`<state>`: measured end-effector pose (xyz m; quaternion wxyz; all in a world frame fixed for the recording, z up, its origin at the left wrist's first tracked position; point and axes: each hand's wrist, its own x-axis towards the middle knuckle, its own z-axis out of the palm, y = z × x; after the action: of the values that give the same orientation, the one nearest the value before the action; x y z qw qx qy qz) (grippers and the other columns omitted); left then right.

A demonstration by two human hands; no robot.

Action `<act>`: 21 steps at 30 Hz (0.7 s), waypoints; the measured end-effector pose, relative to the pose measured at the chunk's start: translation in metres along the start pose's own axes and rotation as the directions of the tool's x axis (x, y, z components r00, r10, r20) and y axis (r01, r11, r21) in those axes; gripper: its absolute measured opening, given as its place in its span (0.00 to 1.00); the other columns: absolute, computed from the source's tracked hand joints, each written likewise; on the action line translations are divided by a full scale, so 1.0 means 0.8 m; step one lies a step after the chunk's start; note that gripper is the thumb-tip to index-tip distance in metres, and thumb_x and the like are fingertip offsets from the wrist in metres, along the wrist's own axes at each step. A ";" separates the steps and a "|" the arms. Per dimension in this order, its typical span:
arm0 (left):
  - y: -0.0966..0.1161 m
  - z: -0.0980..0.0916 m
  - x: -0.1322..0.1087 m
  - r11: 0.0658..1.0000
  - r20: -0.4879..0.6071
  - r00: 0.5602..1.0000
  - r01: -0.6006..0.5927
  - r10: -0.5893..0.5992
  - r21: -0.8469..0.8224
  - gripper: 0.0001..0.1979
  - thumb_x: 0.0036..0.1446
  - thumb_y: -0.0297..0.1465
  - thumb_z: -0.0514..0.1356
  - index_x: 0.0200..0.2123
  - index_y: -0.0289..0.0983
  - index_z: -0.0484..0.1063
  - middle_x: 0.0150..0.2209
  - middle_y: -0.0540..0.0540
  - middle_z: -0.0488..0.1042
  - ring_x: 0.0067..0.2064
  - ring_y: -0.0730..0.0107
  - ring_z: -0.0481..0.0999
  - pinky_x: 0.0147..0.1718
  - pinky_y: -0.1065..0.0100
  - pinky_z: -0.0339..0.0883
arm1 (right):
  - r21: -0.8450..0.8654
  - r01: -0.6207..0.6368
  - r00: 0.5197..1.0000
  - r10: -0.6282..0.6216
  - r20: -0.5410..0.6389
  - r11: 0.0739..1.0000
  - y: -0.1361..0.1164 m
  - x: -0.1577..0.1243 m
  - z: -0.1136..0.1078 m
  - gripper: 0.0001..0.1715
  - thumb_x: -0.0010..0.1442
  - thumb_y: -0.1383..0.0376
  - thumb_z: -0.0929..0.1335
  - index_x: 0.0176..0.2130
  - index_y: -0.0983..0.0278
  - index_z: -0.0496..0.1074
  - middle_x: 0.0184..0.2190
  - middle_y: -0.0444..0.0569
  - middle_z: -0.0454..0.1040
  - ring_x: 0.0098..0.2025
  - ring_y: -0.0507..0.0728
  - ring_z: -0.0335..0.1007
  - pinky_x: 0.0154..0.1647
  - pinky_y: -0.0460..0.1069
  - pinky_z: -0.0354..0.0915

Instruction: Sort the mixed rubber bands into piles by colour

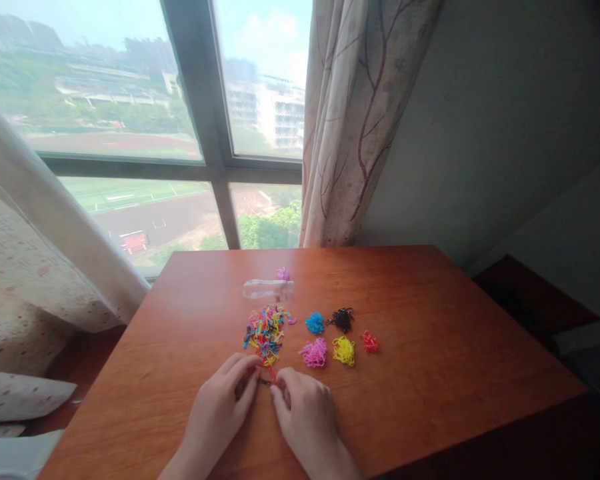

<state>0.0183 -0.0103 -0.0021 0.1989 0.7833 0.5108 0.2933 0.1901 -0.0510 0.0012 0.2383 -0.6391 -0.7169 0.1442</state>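
Note:
A heap of mixed small elastic bands (pixel 266 328) in several colours lies on the table just beyond my hands. My left hand (pixel 223 395) is closed at the heap's near edge, thumb and fingers drawn together on elastic bands. Opposite it, my right hand (pixel 306 405) pinches a red elastic band (pixel 273 375) at its fingertips. A black band (pixel 265 382) shows in the narrow gap between both hands. Which fingers grip it is too small to tell. To the right sit single-colour piles: blue (pixel 315 323), black (pixel 343 320), pink (pixel 314 353), yellow (pixel 344 351) and red (pixel 370 342).
Behind the heap, a clear plastic container (pixel 266 289) lies on its side beside a small pink object (pixel 283 274). The wooden table (pixel 430 373) reaches to the window (pixel 220 173), with curtains (pixel 350 120) on either side. A wall stands to the right.

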 end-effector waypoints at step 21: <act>-0.002 0.000 -0.003 1.000 0.056 0.998 -0.001 0.000 0.028 0.09 0.63 0.31 0.53 0.39 0.43 0.74 0.37 0.50 0.77 0.36 0.70 0.79 0.35 0.73 0.71 | 0.053 0.095 0.995 -0.094 -0.019 0.994 0.000 0.007 0.009 0.08 0.59 0.72 0.67 0.32 0.59 0.71 0.28 0.41 0.77 0.30 0.52 0.73 0.30 0.44 0.55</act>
<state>0.0162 -0.0120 -0.0037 0.2022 0.7940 0.5089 0.2640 0.1862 -0.0450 -0.0043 0.2679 -0.5989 -0.7402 0.1468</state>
